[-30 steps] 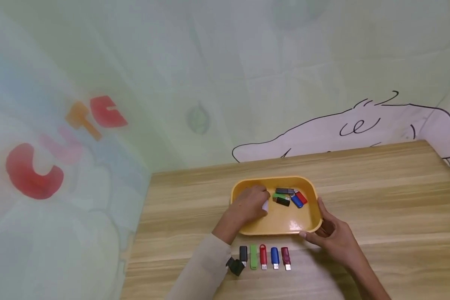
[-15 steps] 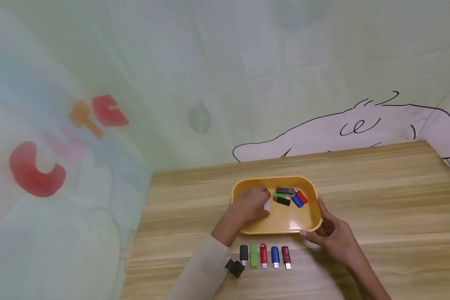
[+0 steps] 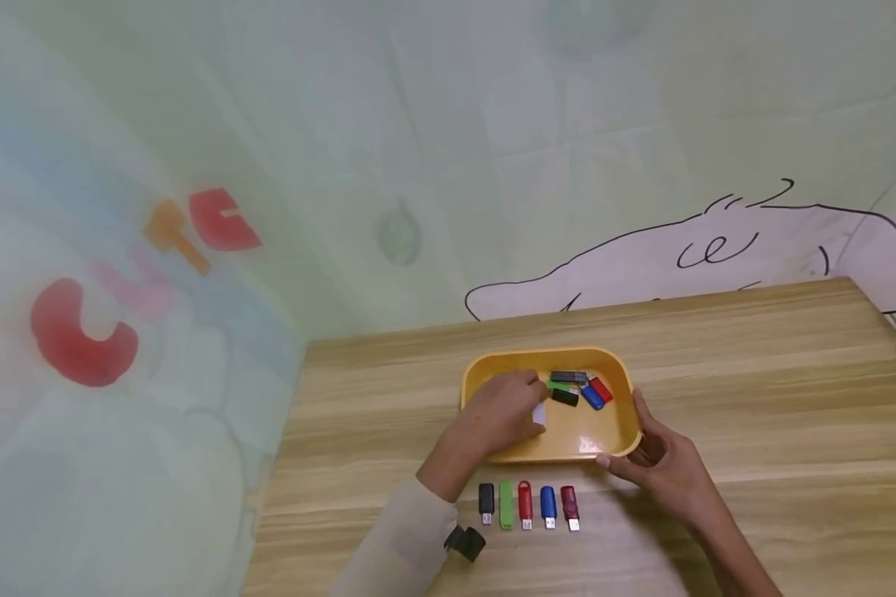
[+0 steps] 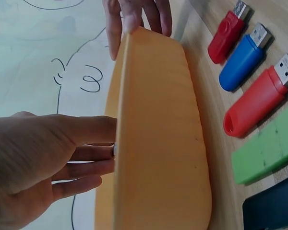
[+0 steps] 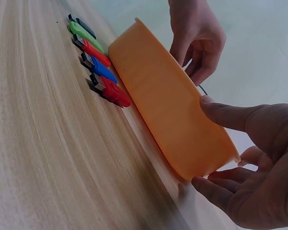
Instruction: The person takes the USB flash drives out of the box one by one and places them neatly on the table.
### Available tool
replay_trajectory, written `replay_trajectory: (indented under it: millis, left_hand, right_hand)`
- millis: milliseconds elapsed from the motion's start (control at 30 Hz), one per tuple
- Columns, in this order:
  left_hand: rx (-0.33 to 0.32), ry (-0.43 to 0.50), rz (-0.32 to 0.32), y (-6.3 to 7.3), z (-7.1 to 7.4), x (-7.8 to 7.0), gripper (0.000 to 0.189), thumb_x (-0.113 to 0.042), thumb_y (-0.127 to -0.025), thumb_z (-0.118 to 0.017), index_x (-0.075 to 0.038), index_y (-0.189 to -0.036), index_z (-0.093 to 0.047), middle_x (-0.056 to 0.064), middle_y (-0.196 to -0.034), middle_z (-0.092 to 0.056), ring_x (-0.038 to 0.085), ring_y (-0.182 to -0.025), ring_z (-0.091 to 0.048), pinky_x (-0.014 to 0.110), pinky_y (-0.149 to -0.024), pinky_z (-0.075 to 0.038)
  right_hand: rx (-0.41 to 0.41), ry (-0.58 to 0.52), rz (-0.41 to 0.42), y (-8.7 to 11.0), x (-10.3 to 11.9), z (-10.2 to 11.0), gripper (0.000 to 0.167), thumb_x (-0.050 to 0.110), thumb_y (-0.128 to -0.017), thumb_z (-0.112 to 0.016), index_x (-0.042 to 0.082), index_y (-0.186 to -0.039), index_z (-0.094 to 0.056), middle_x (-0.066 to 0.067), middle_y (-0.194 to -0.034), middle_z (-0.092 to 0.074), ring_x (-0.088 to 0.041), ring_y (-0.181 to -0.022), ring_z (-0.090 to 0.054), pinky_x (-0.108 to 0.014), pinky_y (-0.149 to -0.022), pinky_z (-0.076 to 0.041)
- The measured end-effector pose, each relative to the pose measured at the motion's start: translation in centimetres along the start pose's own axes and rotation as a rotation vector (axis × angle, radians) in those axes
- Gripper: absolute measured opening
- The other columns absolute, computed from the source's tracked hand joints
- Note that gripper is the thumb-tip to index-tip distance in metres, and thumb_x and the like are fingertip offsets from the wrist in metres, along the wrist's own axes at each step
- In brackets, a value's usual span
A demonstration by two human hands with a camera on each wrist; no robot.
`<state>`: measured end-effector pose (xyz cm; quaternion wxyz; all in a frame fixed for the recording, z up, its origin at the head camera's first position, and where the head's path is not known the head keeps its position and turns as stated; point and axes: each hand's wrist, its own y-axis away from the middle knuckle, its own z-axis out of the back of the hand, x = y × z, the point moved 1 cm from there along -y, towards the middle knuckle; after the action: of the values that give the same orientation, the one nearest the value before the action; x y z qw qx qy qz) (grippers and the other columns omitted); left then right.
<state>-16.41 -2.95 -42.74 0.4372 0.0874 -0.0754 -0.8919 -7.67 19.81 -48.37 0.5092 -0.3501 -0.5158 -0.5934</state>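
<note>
The left hand [image 3: 496,410] is inside the yellow tray [image 3: 590,439], thumb and fingers pinching a mostly hidden white piece [image 3: 539,415]. On the table [image 3: 343,414], just near of the tray, five USB sticks [image 3: 525,501] lie lengthwise near to far. A loose cluster of sticks [image 3: 565,398] sits right beside the left fingers; the right hand [image 3: 668,477] clasps the tray's near right corner.
</note>
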Motion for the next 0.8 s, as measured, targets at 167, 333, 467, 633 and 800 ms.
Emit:
replay_trajectory:
  millis: [167,333,467,633,800]
  left_hand:
    - [-0.017,0.005,-0.029,0.8,0.5,-0.5,0.046,-0.040,-0.091,-0.086,-0.014,-0.128,-0.075,0.000,-0.119,-0.070,0.014,-0.103,-0.064,0.026,-0.099,-0.056]
    - [-0.032,0.004,-0.051,1.6,1.1,-1.1,0.045,-0.041,-0.091,-0.085,-0.015,-0.126,-0.074,0.000,-0.120,-0.070,0.014,-0.104,-0.064,0.024,-0.099,-0.056]
    - [-0.034,0.009,-0.069,2.0,1.4,-1.6,0.047,-0.043,-0.092,-0.084,-0.016,-0.128,-0.074,-0.001,-0.120,-0.069,0.013,-0.107,-0.064,0.024,-0.102,-0.055]
    - [-0.042,-0.010,-0.093,2.5,1.8,-2.1,0.047,-0.044,-0.092,-0.084,-0.017,-0.128,-0.074,-0.002,-0.122,-0.069,0.012,-0.110,-0.064,0.026,-0.107,-0.053]
    - [-0.032,-0.017,-0.103,2.9,2.4,-2.7,0.048,-0.048,-0.091,-0.082,-0.017,-0.127,-0.073,-0.002,-0.122,-0.069,0.012,-0.109,-0.063,0.026,-0.107,-0.052]
  right_hand:
    - [0.008,0.005,0.011,0.0,-0.1,0.1,0.113,0.022,-0.087,-0.090,0.011,-0.168,-0.012,-0.021,-0.173,-0.022,-0.042,-0.153,-0.040,-0.021,-0.103,-0.048]
    - [0.019,-0.007,0.032,0.0,-0.1,0.2,0.113,0.020,-0.088,-0.089,0.010,-0.168,-0.011,-0.021,-0.174,-0.020,-0.043,-0.154,-0.037,-0.020,-0.103,-0.047]
    - [0.027,-0.027,0.038,-0.1,-0.1,0.2,0.113,0.017,-0.088,-0.089,0.009,-0.168,-0.010,-0.020,-0.174,-0.019,-0.043,-0.154,-0.036,-0.021,-0.104,-0.047]
    - [0.031,-0.032,0.033,-0.1,0.0,0.2,0.113,0.017,-0.087,-0.089,0.011,-0.168,-0.010,-0.020,-0.174,-0.019,-0.042,-0.154,-0.036,-0.022,-0.104,-0.047]
    - [0.031,-0.012,0.021,0.0,0.1,0.3,0.114,0.019,-0.088,-0.089,0.013,-0.168,-0.010,-0.020,-0.174,-0.021,-0.042,-0.154,-0.038,-0.024,-0.104,-0.048]
